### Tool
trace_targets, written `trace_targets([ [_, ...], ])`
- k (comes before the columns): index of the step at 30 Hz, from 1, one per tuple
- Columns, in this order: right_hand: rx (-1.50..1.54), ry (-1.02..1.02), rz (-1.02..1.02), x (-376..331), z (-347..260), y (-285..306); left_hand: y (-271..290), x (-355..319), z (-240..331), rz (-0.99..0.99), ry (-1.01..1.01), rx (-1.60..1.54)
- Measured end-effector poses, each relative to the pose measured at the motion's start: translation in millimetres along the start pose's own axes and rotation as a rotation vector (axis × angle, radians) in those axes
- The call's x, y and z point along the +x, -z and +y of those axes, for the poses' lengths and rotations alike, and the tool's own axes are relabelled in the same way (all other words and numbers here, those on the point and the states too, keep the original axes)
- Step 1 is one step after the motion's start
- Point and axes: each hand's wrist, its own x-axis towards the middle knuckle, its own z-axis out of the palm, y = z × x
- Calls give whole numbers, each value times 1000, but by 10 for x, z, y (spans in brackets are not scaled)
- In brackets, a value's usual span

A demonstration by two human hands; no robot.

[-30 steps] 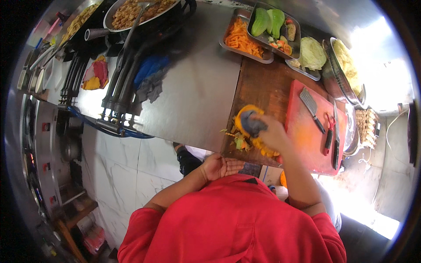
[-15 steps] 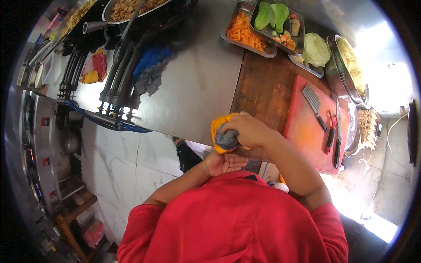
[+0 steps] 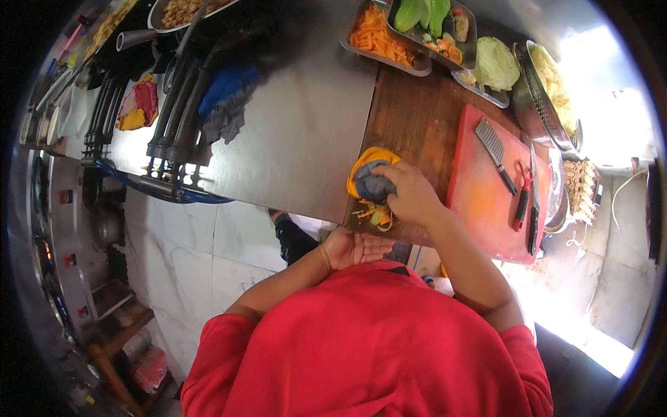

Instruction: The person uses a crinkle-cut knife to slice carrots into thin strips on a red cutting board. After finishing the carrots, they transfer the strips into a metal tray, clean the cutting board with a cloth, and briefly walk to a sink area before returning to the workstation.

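Observation:
My right hand (image 3: 411, 197) grips a bunched yellow and grey cloth (image 3: 374, 175) on the brown wooden surface (image 3: 399, 111) near its front edge. Just in front of the cloth lie vegetable scraps (image 3: 377, 214), orange and pale green. My left hand (image 3: 353, 249) is held palm up below the counter's edge, its fingers stretched out, with nothing in it. To the right of my right hand is a red cutting board (image 3: 479, 198). On it rest a wavy-bladed cutter (image 3: 495, 149), a red peeler (image 3: 522, 205) and a long knife (image 3: 534, 222).
Trays of carrot strips (image 3: 381, 38) and green vegetables (image 3: 424, 15) stand at the back, beside a cabbage (image 3: 497, 64) and a metal colander (image 3: 549, 104). Burners (image 3: 174, 118), a pan (image 3: 156, 21) and cloths (image 3: 229, 104) occupy the left of the steel counter (image 3: 299, 139).
My right hand has moved the cloth away from me onto the wood, uncovering the scraps near the edge. My left hand stays palm up at the edge. The view has shifted slightly.

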Motion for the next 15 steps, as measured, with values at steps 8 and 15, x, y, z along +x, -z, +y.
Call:
trace_targets([
  [8, 15, 82, -84, -463, -312, -258, -165, -53, 9, -31, -99, -127],
  [15, 132, 157, -92, -705, -323, -166, -88, 2, 115, 67, -301, 966],
])
